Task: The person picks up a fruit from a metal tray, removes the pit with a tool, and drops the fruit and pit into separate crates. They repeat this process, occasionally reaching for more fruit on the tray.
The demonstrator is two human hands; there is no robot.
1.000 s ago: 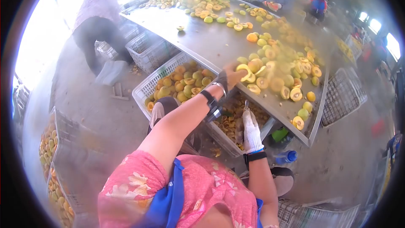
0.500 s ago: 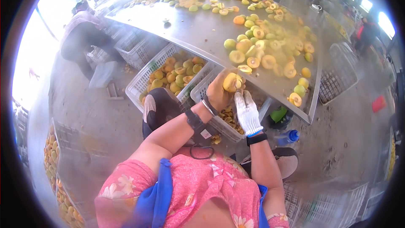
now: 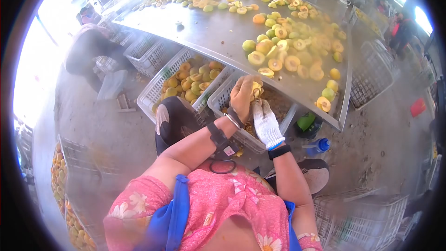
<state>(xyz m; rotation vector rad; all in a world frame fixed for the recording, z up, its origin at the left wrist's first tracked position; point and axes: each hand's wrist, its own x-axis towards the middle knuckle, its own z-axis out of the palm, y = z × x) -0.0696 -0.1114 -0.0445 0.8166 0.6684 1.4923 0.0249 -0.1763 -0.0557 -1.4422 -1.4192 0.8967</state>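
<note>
My left hand [image 3: 240, 96], bare and with bands at the wrist, is closed round a yellow peach [image 3: 256, 89], mostly hidden behind the fingers. My right hand [image 3: 265, 120] wears a white glove. Its fingertips are pressed together against the near side of the peach. A small dark curved shape shows there, too small to name. Below both hands stands a white crate [image 3: 218, 104] with yellow cut pieces in it. Just beyond them, halved and whole peaches [image 3: 291, 63] lie on the metal table [image 3: 209, 37], several with the pit showing.
A white crate full of peaches [image 3: 191, 80] stands left of my hands, under the table's edge. A blue bottle [image 3: 318, 146] and a green item [image 3: 306, 121] are on the floor at right. Empty-looking crates [image 3: 371, 221] sit lower right. Another person [image 3: 90, 46] bends at far left.
Both hands have moved slightly down and left with the peach, which is turned and more covered by the left hand. The view has shifted a little.
</note>
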